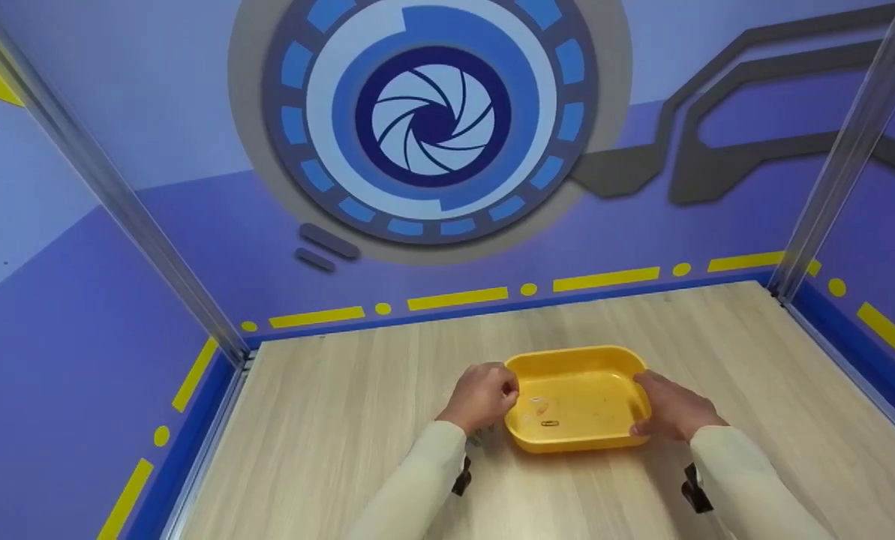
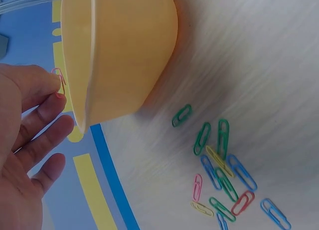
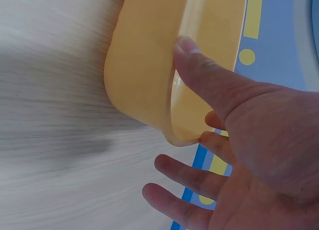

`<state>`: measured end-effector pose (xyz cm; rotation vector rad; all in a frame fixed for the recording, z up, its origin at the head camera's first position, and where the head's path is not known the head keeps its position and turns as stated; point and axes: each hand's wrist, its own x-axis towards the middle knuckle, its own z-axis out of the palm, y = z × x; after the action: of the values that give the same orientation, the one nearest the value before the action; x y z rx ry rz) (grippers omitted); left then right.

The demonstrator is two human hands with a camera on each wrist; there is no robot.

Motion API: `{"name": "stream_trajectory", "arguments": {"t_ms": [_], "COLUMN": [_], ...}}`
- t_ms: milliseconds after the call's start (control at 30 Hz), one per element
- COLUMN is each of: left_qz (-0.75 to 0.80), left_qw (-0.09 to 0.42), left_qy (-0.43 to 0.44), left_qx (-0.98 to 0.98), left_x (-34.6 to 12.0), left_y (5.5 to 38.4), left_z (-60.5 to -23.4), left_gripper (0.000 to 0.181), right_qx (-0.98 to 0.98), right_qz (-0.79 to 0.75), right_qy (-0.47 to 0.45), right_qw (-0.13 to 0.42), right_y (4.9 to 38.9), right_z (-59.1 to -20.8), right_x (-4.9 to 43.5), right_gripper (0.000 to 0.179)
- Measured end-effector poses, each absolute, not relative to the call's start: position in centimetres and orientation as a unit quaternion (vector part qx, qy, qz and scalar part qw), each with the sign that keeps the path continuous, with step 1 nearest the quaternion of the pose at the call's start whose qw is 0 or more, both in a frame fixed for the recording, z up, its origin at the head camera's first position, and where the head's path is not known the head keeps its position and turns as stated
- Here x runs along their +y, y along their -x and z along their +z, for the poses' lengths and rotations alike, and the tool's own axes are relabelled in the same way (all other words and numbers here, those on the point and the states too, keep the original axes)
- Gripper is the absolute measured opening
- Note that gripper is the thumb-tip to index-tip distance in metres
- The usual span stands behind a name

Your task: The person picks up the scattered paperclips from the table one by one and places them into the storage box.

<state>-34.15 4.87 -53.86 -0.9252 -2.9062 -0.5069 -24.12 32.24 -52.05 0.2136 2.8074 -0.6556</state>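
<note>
A yellow plastic tray [image 1: 584, 437] sits on the wooden table between both hands. My left hand [image 1: 481, 394] is at its left end and pinches a pink paper clip [image 2: 62, 82] between thumb and index finger, beside the rim. At the opposite end, my right hand [image 1: 676, 405] holds the tray, its thumb [image 3: 199, 60] over the rim and two fingers against the end; the other fingers stand away from it. Inside the tray lie a paper clip [image 1: 550, 424] and a few small clips too faint to make out.
Several loose paper clips in green, blue, yellow, red and pink, such as a green clip [image 2: 223, 137], lie on the table [image 1: 327, 435] beside the tray, mostly hidden by my left arm in the head view. Printed panels [image 1: 192, 225] enclose the table at the back and sides.
</note>
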Motion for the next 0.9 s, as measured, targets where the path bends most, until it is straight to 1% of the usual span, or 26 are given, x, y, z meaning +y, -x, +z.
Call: {"name": "stream_trajectory", "arguments": {"t_ms": [133, 333, 500, 633, 900], "left_qz": [-0.165, -0.158, -0.150, -0.150, -0.160], "left_qw": [0.026, 0.023, 0.029, 0.030, 0.013], "left_qy": [0.307, 0.307, 0.319, 0.320, 0.312], "left_qx": [-0.937, -0.938, -0.935, -0.935, -0.936], "left_x": [5.3, 5.9, 6.5, 6.8, 7.2], "left_y": [34.0, 34.1, 34.1, 34.1, 34.1], "left_z": [-53.9, -54.1, -54.4, -54.5, -54.5], "left_gripper": [0.004, 0.004, 0.005, 0.007, 0.006], "right_qx": [0.964, 0.963, 0.968, 0.970, 0.970], "right_qz": [-0.219, -0.226, -0.205, -0.188, -0.190], "right_qy": [-0.071, -0.074, -0.068, -0.064, -0.071], "right_qw": [0.129, 0.129, 0.131, 0.137, 0.136], "right_y": [24.1, 24.0, 24.0, 24.2, 24.2], "right_z": [-51.8, -51.8, -51.7, -51.7, -51.7], "right_x": [32.2, 32.1, 32.0, 32.1, 32.0], "right_gripper": [0.080, 0.078, 0.085, 0.087, 0.087]}}
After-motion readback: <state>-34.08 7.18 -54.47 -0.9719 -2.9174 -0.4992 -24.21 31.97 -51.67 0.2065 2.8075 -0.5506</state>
